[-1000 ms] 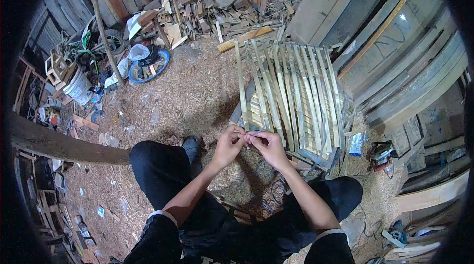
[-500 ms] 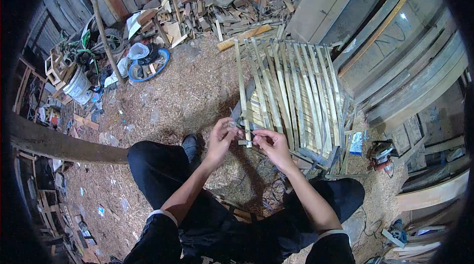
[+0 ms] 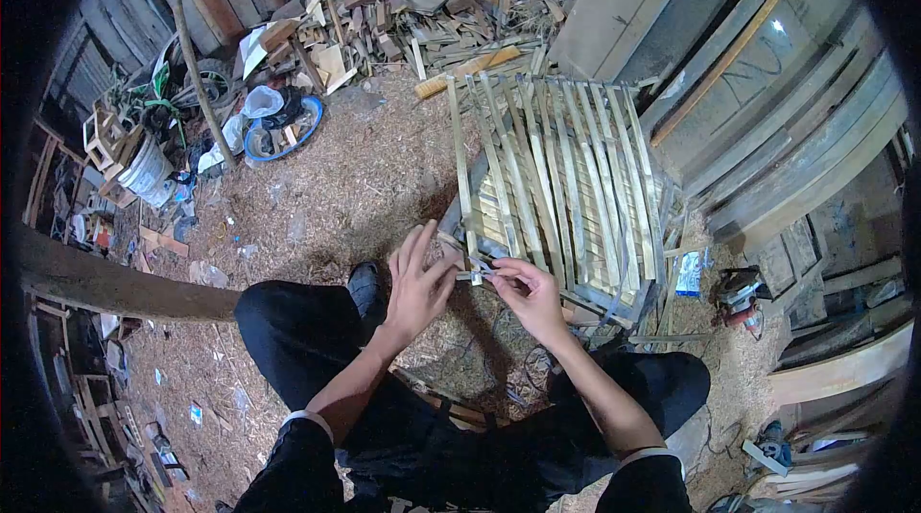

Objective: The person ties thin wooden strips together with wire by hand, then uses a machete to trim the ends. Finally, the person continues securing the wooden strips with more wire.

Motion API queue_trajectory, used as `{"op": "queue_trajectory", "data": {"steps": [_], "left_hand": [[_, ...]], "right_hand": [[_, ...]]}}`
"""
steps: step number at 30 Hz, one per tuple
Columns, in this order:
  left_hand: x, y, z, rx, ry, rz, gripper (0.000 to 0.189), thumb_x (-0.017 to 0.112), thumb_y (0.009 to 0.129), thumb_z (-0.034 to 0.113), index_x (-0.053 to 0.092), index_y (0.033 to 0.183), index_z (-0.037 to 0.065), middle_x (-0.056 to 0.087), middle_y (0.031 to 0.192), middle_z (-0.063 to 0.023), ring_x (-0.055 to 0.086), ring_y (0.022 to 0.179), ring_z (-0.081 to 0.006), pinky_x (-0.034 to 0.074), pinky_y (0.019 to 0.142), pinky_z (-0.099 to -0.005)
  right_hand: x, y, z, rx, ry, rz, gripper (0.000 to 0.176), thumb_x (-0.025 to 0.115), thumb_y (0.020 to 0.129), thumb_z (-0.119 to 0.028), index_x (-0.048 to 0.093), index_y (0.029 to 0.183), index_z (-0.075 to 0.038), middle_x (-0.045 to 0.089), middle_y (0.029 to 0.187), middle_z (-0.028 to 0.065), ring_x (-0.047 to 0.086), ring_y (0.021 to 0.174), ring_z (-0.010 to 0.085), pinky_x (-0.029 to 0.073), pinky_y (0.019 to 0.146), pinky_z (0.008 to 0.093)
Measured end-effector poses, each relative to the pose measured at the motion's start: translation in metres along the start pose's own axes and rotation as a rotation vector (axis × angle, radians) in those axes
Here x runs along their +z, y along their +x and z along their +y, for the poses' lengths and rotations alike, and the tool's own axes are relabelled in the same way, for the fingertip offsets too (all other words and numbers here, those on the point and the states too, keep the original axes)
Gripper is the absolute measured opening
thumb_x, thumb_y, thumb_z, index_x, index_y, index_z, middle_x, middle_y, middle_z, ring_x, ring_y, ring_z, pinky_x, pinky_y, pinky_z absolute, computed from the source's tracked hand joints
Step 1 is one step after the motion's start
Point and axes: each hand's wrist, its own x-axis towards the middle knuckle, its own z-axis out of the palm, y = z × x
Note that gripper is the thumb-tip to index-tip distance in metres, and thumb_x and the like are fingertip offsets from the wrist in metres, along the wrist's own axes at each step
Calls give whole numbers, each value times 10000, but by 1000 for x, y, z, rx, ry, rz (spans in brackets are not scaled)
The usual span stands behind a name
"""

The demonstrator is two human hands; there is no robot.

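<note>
The left hand (image 3: 417, 285) is held open, palm down, with the fingers splayed and raised. Only the thumb side is brought against the near end of the thin pale bamboo strip (image 3: 461, 167). With so light a contact, the strip is judged likely to spring or slide sideways. It is the leftmost strip and is seen leaning out from its neighbours at the far end. The split edges are probably sharp, so a splinter or cut could be taken by a fingertip if the strip is dragged through.

The right hand (image 3: 526, 294) is closed in a pinch, thumb and forefinger pressed together at that same near end, where a short piece lies crosswise. Whether something smaller is also caught in the pinch cannot be told. The wrist is bent inwards, and both forearms are reached forward between the knees. If the pinch is loosened, the crosswise piece could be dropped and lost in the sawdust-strewn floor (image 3: 365, 187).

The strip belongs to the panel of split bamboo slats (image 3: 576, 177), which is propped at a slant just ahead of the hands. It could be shifted by any hard pull. An orange and black power tool (image 3: 739, 294) lies well apart to the right.
</note>
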Motion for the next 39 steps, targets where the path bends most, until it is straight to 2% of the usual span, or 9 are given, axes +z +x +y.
{"op": "queue_trajectory", "data": {"steps": [3, 7, 16, 18, 22, 26, 33, 36, 39], "left_hand": [[-3, -5, -6, 102, 37, -200, 311, 751, 880, 221, 701, 1182, 170, 580, 1401, -58, 474, 1362, -238, 237, 1128, -507], [5, -7, -18, 154, 4, -224, 183, 727, 881, 206, 751, 1053, 148, 725, 1105, 19, 607, 1142, -170, 295, 1087, -449], [8, 10, -20, -101, -240, -233, 113, 692, 896, 153, 738, 971, 81, 728, 934, -67, 642, 960, -231, 411, 933, -382], [7, 16, -25, -39, -208, -225, 115, 687, 898, 148, 734, 970, 72, 727, 934, -75, 639, 948, -239, 417, 917, -377], [10, 20, -32, 106, -172, -264, 102, 679, 897, 123, 722, 951, 49, 721, 922, -86, 631, 919, -254, 430, 893, -366], [23, 14, -40, 118, -195, -214, 105, 671, 893, 89, 712, 974, 35, 705, 915, -98, 627, 920, -276, 450, 878, -386], [49, -21, -41, -99, -475, -286, 196, 639, 866, -18, 686, 1056, -2, 663, 927, -166, 628, 904, -351, 488, 830, -411], [60, -31, -38, -249, -520, -303, 160, 637, 904, -9, 683, 1056, -23, 698, 955, -133, 670, 912, -262, 512, 825, -359], [82, -46, -43, -476, -1002, -311, 145, 640, 948, 24, 690, 1070, -36, 725, 1018, -83, 666, 961, -148, 522, 850, -301]], "right_hand": [[1, -2, 2, -21, 34, 19, 289, 705, 918, -28, 673, 1198, 35, 737, 976, 68, 653, 885, 80, 505, 778, 234], [3, -2, 4, -55, 9, 28, 269, 705, 919, -26, 686, 1180, 38, 740, 986, 74, 664, 896, 96, 513, 784, 247], [-4, -7, -15, -68, -229, -62, 169, 694, 912, -36, 725, 1074, -3, 732, 988, 127, 699, 948, 211, 539, 842, 318], [-4, -8, -13, -249, -338, -106, 138, 689, 909, -21, 712, 1036, 29, 724, 1034, 128, 710, 960, 210, 545, 848, 307], [-4, -15, -11, -268, -391, -195, 128, 671, 905, -38, 690, 1019, 16, 697, 1093, 160, 694, 994, 321, 546, 892, 377], [-11, -18, -4, -354, -548, -253, 145, 687, 873, -33, 696, 1009, 16, 687, 1113, 158, 676, 1035, 323, 548, 912, 388], [-14, -17, 9, -538, -812, -345, 185, 702, 833, -14, 703, 1015, 18, 644, 1128, 142, 656, 1067, 310, 569, 890, 381], [-9, -17, 21, -548, -893, -349, 209, 669, 807, -23, 700, 1006, 32, 635, 1147, 134, 614, 1131, 297, 538, 925, 387], [-6, -17, 24, -631, -995, -339, 231, 636, 789, -45, 700, 995, 39, 643, 1153, 119, 565, 1208, 279, 493, 976, 390]]}}
